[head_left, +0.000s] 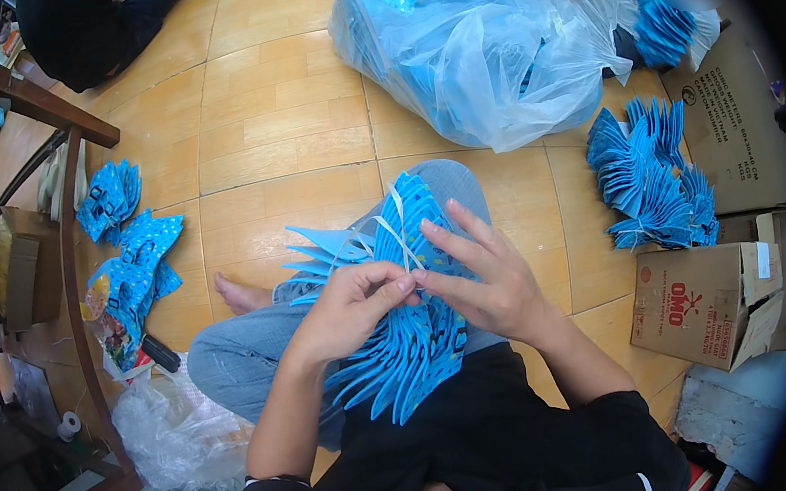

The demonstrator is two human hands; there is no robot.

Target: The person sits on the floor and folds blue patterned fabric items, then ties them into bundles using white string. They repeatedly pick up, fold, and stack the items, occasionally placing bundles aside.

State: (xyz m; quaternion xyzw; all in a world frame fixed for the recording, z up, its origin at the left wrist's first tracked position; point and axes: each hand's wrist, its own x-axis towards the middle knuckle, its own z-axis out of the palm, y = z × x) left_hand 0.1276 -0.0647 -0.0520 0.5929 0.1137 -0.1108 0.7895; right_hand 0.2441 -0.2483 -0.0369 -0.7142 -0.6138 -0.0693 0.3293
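Note:
On my lap rests a bundle of blue printed flat pieces (425, 349), thin and fanned out at both ends. A narrow white strip (395, 233) runs around its middle. My left hand (354, 311) is closed, its thumb and forefinger pinching the strip over the bundle. Against those fingertips, my right hand (494, 282) pinches the strip too, with its other fingers spread over the pieces. The exact shape of the strip between the fingertips is hidden.
A large clear plastic bag (489, 67) of blue pieces lies ahead. More blue bundles lie at right (655, 179) and left (135, 262). Cardboard boxes (685, 303) stand at right, a wooden frame (87, 312) at left. Beyond the bag, another person's hand is by a blue bundle (664, 28).

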